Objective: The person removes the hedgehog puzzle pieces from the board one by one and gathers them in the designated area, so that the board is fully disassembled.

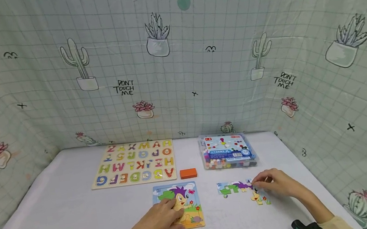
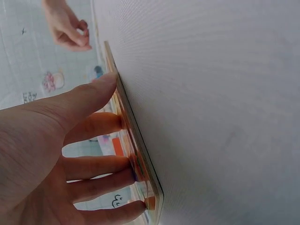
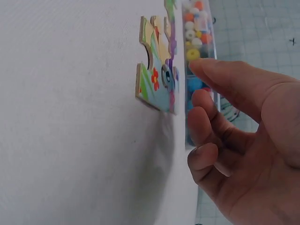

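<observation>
A picture puzzle board [image 1: 195, 204] showing a purple-haired hedgehog lies at the front middle of the table. My left hand [image 1: 160, 217] rests on its left part, covering some of the picture; in the left wrist view its fingers [image 2: 96, 168] reach fairly straight to the board's surface. To the right, several joined puzzle pieces [image 1: 228, 188] form a row, with more [image 1: 259, 198] running down at its right end. My right hand [image 1: 278, 183] hovers at that corner. From the right wrist, its loosely bent fingers [image 3: 200, 123] and thumb stand apart with nothing between them, beside the pieces [image 3: 157, 82].
A wooden alphabet board [image 1: 135, 166] lies at the back left, with an orange block [image 1: 188, 173] near its right corner. Behind the pieces sits a clear box [image 1: 227, 152] of colourful beads. A black object [image 1: 307, 228] shows by the right wrist. Patterned curtain [image 1: 178, 73] surrounds the table.
</observation>
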`<state>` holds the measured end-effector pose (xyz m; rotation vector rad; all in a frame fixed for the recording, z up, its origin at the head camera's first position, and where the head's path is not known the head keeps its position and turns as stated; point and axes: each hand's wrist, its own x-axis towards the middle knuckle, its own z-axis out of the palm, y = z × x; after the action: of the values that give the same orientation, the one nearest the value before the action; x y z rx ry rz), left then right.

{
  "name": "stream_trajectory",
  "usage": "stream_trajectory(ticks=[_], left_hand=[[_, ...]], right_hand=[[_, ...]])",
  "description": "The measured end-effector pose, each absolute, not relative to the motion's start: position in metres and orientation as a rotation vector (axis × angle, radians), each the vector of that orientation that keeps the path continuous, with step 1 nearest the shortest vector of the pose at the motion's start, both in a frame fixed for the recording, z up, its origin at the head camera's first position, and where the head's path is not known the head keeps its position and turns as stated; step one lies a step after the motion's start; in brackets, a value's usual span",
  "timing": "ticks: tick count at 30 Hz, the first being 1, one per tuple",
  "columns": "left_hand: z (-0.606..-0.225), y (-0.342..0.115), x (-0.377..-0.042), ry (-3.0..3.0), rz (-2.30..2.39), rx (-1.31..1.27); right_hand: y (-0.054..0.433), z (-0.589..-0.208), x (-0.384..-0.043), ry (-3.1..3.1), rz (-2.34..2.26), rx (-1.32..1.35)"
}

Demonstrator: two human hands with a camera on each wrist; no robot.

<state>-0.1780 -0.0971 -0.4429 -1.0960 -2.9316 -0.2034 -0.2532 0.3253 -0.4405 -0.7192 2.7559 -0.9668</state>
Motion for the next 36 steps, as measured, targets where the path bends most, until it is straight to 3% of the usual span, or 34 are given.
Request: stream_trajectory(ticks=[15, 36], left_hand=[[-0.446, -0.110, -0.171, -3.036, -0.394, -1.000], [-0.434, -0.117, -0.171, -3.117, -0.260, -0.982]], right_hand=[[0.252, -0.442, -0.264, 2.588, -0.973, -0.795], [0.132, -0.442, -0.270, 2.504, -0.876, -1.029]])
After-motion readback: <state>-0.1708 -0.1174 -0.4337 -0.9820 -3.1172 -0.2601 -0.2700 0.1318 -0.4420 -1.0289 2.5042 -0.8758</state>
